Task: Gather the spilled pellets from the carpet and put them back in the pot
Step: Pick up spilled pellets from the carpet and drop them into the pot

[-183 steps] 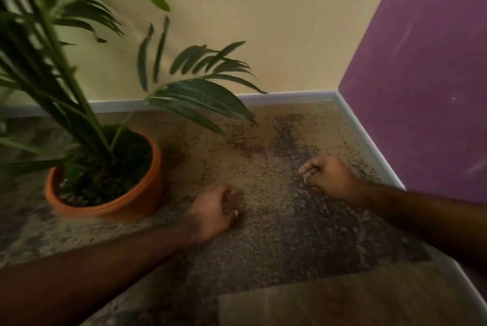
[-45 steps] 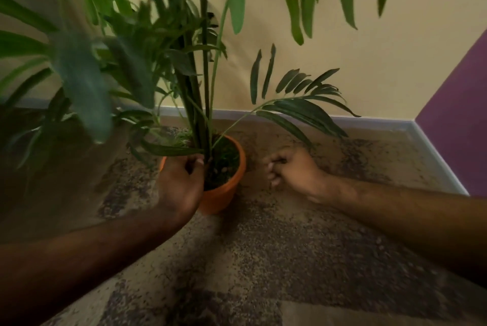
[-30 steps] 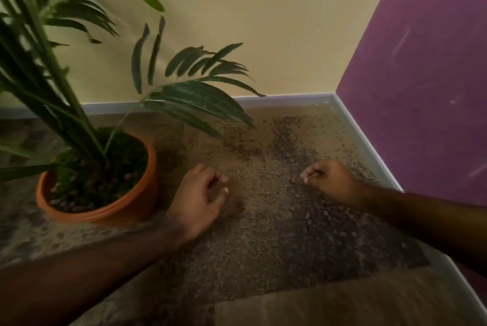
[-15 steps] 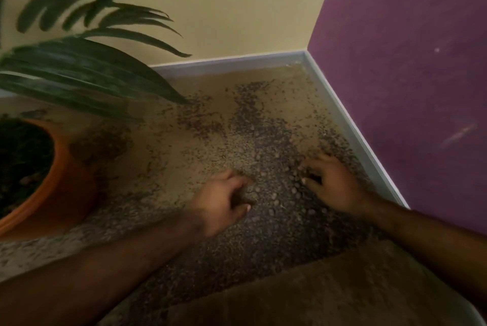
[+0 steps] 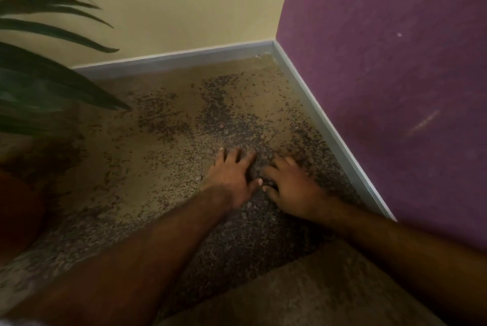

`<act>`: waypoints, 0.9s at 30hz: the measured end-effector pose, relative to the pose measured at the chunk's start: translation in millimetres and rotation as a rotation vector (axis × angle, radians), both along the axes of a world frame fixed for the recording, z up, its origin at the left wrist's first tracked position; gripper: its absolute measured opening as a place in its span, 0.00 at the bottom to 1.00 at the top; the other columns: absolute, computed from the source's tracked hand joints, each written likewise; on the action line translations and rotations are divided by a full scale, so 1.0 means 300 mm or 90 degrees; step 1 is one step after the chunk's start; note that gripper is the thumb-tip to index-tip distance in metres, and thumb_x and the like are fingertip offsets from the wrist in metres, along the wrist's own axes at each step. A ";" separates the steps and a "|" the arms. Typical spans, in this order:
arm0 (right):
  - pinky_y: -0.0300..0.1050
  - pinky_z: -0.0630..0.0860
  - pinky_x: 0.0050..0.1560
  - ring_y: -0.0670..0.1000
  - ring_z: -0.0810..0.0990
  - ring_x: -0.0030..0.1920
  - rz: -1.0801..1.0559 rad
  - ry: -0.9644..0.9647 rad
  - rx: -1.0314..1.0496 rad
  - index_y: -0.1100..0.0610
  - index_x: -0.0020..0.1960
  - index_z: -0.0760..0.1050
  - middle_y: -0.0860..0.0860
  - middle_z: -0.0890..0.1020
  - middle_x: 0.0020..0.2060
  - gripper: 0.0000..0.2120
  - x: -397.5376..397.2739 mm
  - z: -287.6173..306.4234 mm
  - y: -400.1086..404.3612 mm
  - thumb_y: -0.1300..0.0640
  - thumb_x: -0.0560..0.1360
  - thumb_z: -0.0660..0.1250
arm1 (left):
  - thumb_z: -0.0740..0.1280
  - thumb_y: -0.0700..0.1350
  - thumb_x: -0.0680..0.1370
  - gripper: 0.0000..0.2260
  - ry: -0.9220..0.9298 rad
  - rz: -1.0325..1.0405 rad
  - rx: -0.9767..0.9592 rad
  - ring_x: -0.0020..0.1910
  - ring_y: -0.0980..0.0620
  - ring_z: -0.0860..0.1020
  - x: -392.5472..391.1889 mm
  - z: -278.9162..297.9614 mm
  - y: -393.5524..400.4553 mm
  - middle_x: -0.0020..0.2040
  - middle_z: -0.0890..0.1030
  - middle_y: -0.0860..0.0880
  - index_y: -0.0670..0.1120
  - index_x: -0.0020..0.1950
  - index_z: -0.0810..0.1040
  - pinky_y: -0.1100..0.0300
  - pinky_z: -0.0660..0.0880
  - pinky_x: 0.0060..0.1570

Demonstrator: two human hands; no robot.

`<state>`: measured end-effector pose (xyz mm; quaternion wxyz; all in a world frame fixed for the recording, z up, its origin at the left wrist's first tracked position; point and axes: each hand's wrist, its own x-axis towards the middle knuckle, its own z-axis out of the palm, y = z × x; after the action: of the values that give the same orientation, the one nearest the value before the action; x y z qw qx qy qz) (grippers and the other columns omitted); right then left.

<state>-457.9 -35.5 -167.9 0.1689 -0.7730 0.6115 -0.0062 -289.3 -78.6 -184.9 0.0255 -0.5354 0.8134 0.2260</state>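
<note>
Near the corner of the carpet, left hand and right hand lie flat, fingers spread, on spilled pellets

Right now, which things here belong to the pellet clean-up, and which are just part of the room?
Part of the job:
- pellets scattered on the carpet
- pot, at the left edge
- left hand and right hand, fingers spread on the pellets

Just there:
- leaves
- skirting
- purple wall
- cream wall
</note>
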 end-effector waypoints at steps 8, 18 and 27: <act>0.52 0.70 0.44 0.55 0.70 0.51 0.102 0.051 0.004 0.53 0.53 0.70 0.52 0.71 0.50 0.09 -0.021 -0.016 0.056 0.51 0.76 0.57 | 0.58 0.59 0.76 0.23 0.065 -0.116 -0.086 0.68 0.45 0.65 -0.007 -0.037 0.113 0.69 0.68 0.47 0.52 0.69 0.67 0.49 0.66 0.68; 0.50 0.69 0.48 0.53 0.73 0.51 0.096 0.124 -0.070 0.50 0.56 0.71 0.49 0.74 0.51 0.17 -0.064 -0.067 0.165 0.41 0.79 0.50 | 0.55 0.55 0.79 0.17 0.049 -0.162 -0.176 0.66 0.45 0.71 0.098 -0.089 0.216 0.66 0.74 0.48 0.54 0.65 0.72 0.50 0.72 0.61; 0.48 0.73 0.46 0.51 0.72 0.48 0.100 0.098 -0.138 0.52 0.59 0.69 0.49 0.75 0.50 0.21 -0.028 -0.122 0.238 0.37 0.78 0.52 | 0.65 0.47 0.77 0.15 0.050 -0.143 -0.163 0.57 0.45 0.73 0.206 -0.052 0.245 0.61 0.75 0.46 0.50 0.64 0.76 0.52 0.76 0.53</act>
<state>-466.4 35.9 -204.4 0.0374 -0.8303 0.5561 0.0002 -227.7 -5.1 -200.6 -0.0495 -0.4311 0.8905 0.1369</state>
